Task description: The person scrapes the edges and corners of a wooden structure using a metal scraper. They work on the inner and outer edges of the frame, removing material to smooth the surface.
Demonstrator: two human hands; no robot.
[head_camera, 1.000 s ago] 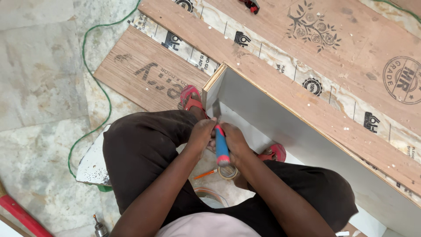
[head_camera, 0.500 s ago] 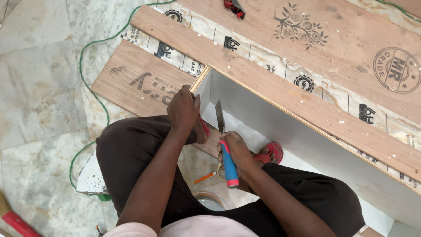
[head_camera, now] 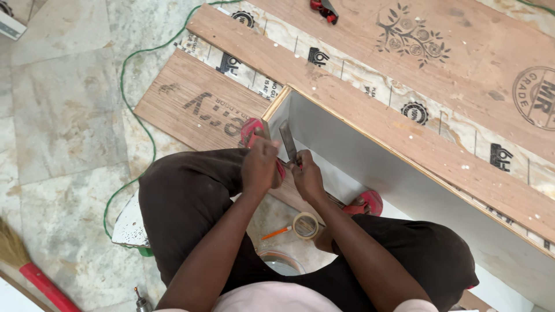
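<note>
Marble floor [head_camera: 63, 115]; hands [head_camera: 283, 167] grip chisel [head_camera: 288, 141] beside tape roll [head_camera: 305, 225]

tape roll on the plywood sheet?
No, the tape roll lies on the stone floor between the person's legs, beside an orange pencil.

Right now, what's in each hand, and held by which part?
Right hand holds a flat metal chisel by its handle end, blade up. Left hand sits beside it; its grip cannot be told.

Marble floor [head_camera: 63, 115]: plywood boards [head_camera: 196, 104], green cable [head_camera: 124, 98], tape roll [head_camera: 305, 225], broom [head_camera: 34, 274].
</note>
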